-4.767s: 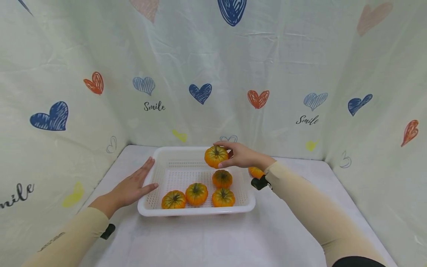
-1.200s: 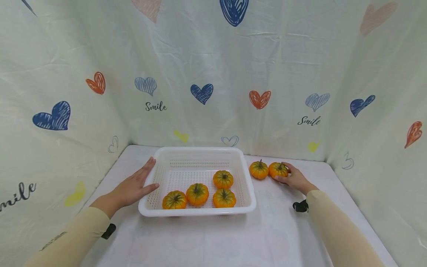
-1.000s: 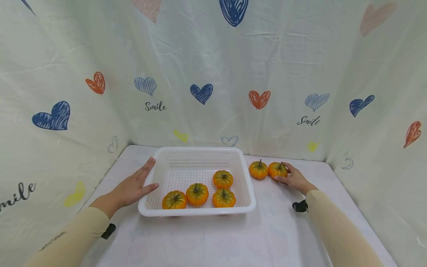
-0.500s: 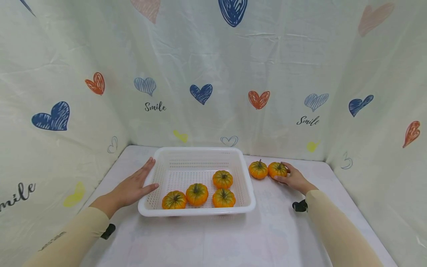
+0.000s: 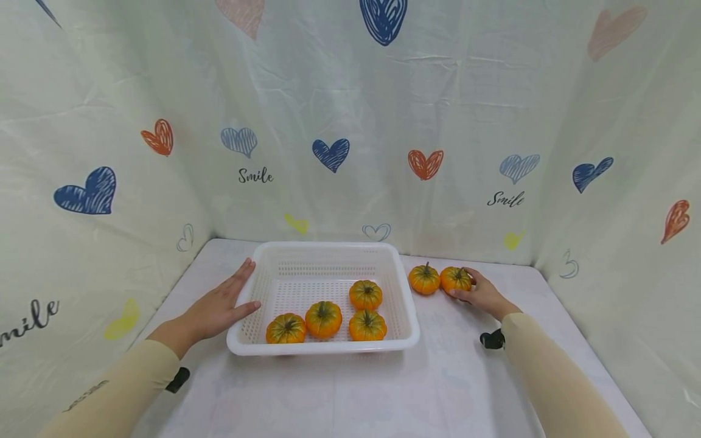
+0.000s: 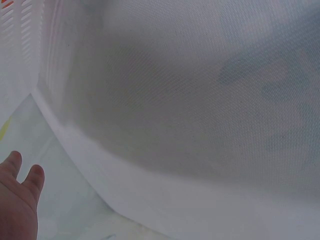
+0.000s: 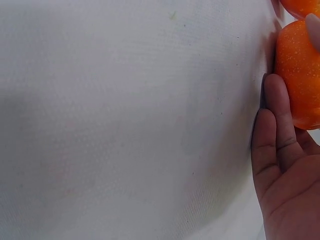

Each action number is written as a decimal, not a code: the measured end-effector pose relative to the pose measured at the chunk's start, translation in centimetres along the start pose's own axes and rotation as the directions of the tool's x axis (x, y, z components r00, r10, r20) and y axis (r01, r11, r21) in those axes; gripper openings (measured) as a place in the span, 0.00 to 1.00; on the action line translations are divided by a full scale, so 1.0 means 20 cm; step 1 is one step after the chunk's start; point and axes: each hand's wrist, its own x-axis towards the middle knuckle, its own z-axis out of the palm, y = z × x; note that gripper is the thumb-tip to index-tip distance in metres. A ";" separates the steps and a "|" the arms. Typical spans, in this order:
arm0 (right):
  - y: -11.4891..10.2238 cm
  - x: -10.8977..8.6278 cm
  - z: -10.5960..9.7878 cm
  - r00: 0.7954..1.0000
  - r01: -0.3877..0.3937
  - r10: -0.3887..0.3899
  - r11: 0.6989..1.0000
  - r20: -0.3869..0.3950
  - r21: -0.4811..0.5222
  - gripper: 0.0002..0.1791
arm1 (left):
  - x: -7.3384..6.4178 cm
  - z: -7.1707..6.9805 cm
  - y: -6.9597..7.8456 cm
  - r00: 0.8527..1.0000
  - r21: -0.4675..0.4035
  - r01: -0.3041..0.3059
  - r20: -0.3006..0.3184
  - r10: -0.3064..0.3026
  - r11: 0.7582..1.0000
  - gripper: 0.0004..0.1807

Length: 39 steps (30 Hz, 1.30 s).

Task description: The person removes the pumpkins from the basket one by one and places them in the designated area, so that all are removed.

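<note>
My left hand [image 5: 210, 311] rests with straight, spread fingers along the left rim of a white plastic basket [image 5: 323, 348]. In the left wrist view only two fingers [image 6: 33, 182] show, at the lower left. My right hand [image 5: 484, 296] holds a small orange pumpkin [image 5: 454, 279] on the table, thumb on the near side and fingers behind it. The right wrist view shows this pumpkin [image 7: 300, 75] between thumb and fingers. Just left of it sits another small pumpkin [image 5: 424, 280], stem up. Inside the basket lie several more, including a front-left pumpkin [image 5: 286, 329] and a back-right pumpkin [image 5: 366, 295].
A white cloth covers the table [image 5: 328, 395]. Behind and at both sides hangs a pale curtain [image 5: 350, 91] printed with hearts and "Smile". The two pumpkins outside the basket are close to the table's back edge.
Since the oldest frame, my right hand has carried a pumpkin from above the basket to the table on the right. Over the last second hardly anything has moved; my left hand stays on the rim.
</note>
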 end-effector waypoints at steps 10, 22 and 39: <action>0.00 -0.04 -0.04 1.000 -0.012 0.012 1.000 0.023 0.026 0.60 | 0.00 -0.01 0.01 1.000 -0.004 -0.003 0.002 0.003 1.000 0.48; -0.07 -0.15 -0.26 0.998 0.057 -0.057 0.998 -0.005 -0.012 0.56 | 0.00 0.00 0.00 1.000 0.004 -0.008 -0.004 0.008 1.000 0.48; -0.79 -0.18 -0.29 0.948 0.316 -0.318 0.943 -0.004 -0.101 0.49 | 0.00 -0.01 0.01 1.000 0.008 -0.003 -0.002 0.003 1.000 0.48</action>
